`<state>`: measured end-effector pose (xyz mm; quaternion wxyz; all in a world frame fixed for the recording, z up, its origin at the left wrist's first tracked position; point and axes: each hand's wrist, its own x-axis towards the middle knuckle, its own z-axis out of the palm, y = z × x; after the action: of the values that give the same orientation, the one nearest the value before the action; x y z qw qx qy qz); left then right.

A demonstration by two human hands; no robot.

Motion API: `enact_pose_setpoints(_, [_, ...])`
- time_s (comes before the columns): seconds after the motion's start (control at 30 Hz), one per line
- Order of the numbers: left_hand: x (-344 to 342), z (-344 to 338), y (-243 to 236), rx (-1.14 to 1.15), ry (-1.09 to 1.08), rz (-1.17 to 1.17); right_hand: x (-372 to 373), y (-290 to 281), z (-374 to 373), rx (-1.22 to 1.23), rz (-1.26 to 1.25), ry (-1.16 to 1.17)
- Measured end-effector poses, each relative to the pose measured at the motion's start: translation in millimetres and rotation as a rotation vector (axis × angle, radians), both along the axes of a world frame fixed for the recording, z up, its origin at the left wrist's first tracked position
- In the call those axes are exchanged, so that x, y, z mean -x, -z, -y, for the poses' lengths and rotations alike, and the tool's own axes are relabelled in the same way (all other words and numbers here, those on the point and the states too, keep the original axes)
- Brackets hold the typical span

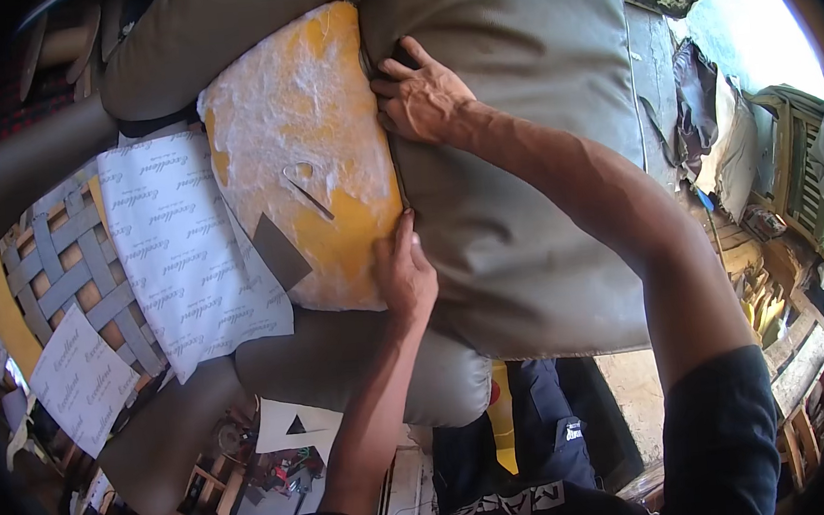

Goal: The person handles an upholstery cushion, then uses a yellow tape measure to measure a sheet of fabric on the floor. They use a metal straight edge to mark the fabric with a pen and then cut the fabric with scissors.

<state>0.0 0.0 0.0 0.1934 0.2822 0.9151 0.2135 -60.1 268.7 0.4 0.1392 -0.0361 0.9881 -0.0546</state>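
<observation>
A grey-brown leather cover (524, 200) spreads over the right side of the seat, its left edge running beside a yellow foam pad (382, 178) topped with white fibre wadding (264, 95). At the lower part of that edge, my left hand (407, 275) pinches the leather, fingertips at the seam. Farther up, my right hand (426, 99) has its fingers bent over the same edge, some of them tucked into the gap against the foam. A thin hooked metal piece (308, 192) lies on the wadding. Near it rests a dark grey-brown scrap (281, 251).
White printed backing material (174, 247) is folded left of the foam, above a frame with woven grey webbing (78, 250). Padded leather arms (220, 35) border the seat. A slatted wooden chair (791, 155) stands at right. Tools and scraps (284, 476) lie at lower left.
</observation>
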Motion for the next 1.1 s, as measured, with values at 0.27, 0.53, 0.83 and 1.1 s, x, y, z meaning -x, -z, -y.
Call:
enact_pose_setpoints(0.27, [8.3, -7.9, -0.8, -0.069, -0.274, 0.078, -0.8, 7.7, 5.0, -0.125, -0.233, 0.124])
enact_pose_setpoints(0.53, [-45.9, -19.6, -10.4, -0.162, -0.098, 0.118, -8.3, -2.6, 22.1, 0.071, -0.278, 0.099])
enact_pose_setpoints(0.83, [-40.0, -10.0, 0.7, -0.194, -0.051, 0.179, 37.7, -7.4, -25.2, -0.296, -0.043, -0.025])
enact_pose_setpoints(1.1, [-37.9, -7.8, 6.0, -0.162, -0.066, 0.19, 69.3, -15.6, -42.2, 0.017, 0.204, 0.003])
